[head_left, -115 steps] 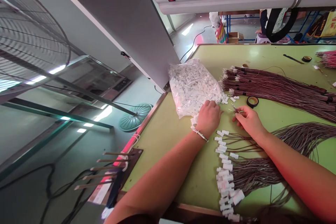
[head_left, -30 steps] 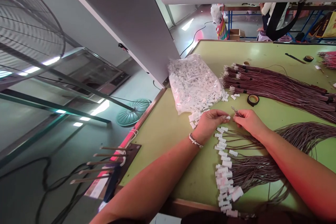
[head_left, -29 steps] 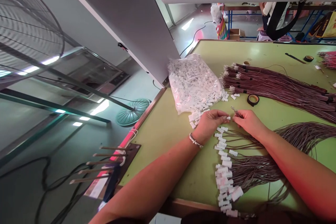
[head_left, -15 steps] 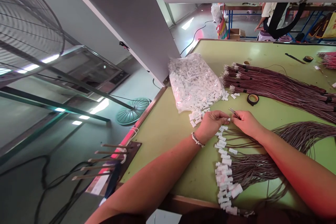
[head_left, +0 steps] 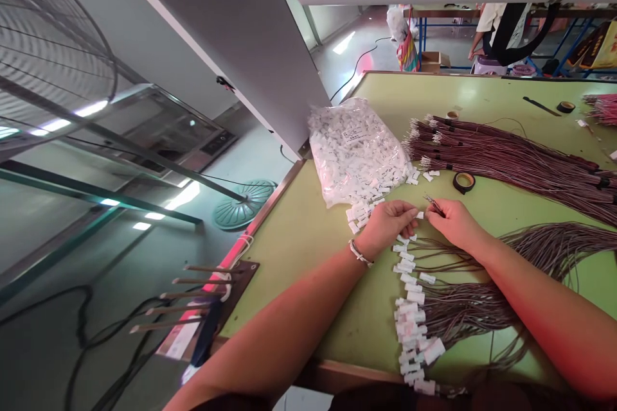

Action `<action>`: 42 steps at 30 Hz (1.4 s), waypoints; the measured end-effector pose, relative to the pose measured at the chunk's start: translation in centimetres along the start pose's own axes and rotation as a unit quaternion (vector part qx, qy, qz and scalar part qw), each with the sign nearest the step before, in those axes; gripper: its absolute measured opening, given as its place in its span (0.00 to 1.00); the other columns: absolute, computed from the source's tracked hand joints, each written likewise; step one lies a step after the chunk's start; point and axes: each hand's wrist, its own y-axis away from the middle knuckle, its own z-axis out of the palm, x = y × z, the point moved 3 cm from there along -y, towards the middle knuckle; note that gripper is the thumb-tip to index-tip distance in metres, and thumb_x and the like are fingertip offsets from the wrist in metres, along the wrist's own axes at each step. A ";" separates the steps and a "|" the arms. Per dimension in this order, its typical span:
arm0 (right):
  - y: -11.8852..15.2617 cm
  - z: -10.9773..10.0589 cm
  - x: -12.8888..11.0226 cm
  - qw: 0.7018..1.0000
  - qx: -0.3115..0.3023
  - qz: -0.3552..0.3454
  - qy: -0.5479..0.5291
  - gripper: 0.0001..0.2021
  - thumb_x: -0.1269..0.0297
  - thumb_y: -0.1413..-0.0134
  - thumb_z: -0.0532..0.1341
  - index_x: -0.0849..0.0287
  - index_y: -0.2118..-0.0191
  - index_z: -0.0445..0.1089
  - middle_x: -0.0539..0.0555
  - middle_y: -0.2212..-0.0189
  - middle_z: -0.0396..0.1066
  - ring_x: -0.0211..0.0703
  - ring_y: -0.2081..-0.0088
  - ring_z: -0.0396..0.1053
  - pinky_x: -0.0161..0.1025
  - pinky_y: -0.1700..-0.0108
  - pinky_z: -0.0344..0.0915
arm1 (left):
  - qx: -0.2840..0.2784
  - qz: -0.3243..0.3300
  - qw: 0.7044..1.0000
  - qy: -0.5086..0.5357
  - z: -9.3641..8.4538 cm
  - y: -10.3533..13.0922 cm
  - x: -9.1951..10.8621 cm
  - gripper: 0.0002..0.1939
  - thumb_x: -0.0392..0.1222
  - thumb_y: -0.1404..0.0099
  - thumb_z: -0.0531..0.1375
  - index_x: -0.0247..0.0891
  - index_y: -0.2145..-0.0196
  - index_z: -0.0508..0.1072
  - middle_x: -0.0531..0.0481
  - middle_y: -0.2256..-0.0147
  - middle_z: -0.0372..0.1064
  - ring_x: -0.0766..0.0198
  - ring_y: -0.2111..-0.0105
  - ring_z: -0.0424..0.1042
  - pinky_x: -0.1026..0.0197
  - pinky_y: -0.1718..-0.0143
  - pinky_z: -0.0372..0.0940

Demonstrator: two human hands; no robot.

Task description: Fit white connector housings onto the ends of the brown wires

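Observation:
Between thumb and fingers, my left hand pinches a small white plastic connector. My right hand is closed around several thin brown wires whose tips poke up toward the connector, a small gap apart from it. Below both hands runs a column of white connectors fitted on brown wires. Beyond my left hand, loose white connectors spill from a clear plastic bag filled with more of them.
Taped bundles of brown wires lie across the green table. Rolls of black tape sit nearby. A rack with wooden pegs is fixed at the left edge. A fan stands left; a person is at the far table.
The white connector in my left hand now shows more clearly, lifted slightly from the row. My right hand has shifted a little to the right with the wires.

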 end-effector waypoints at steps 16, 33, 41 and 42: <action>0.5 0.4 -0.7 0.985 0.008 -0.097 0.146 0.09 0.67 0.48 0.51 0.58 0.76 0.62 0.47 0.83 0.60 0.35 0.80 0.54 0.33 0.74 0.48 | 0.025 -0.008 0.996 -0.083 0.2 0.3 0.5 0.13 0.46 0.46 0.60 0.35 0.82 0.69 0.56 0.86 0.60 0.75 0.87 0.55 0.70 0.86 0.52; 0.4 -0.2 -0.3 0.993 0.043 -0.042 0.102 0.10 0.62 0.51 0.55 0.59 0.79 0.63 0.47 0.84 0.60 0.34 0.79 0.54 0.32 0.75 0.51 | -0.027 -0.032 0.993 -0.110 -1.1 -0.1 0.4 0.20 0.54 0.44 0.58 0.35 0.83 0.67 0.56 0.88 0.58 0.75 0.89 0.53 0.69 0.87 0.50; 0.3 0.0 -0.3 0.993 0.052 -0.052 0.088 0.07 0.65 0.52 0.54 0.59 0.77 0.63 0.48 0.82 0.63 0.35 0.78 0.57 0.32 0.72 0.54 | -0.005 -0.018 0.989 -0.148 -0.6 0.2 0.5 0.20 0.51 0.41 0.55 0.35 0.83 0.66 0.56 0.89 0.58 0.74 0.89 0.53 0.69 0.86 0.50; 0.4 0.1 -0.3 0.991 0.052 -0.058 0.105 0.07 0.65 0.51 0.54 0.59 0.77 0.62 0.47 0.82 0.62 0.35 0.78 0.56 0.33 0.73 0.53 | -0.002 -0.014 0.988 -0.154 -0.5 0.2 0.6 0.19 0.51 0.41 0.55 0.35 0.83 0.66 0.56 0.89 0.57 0.74 0.89 0.53 0.69 0.86 0.51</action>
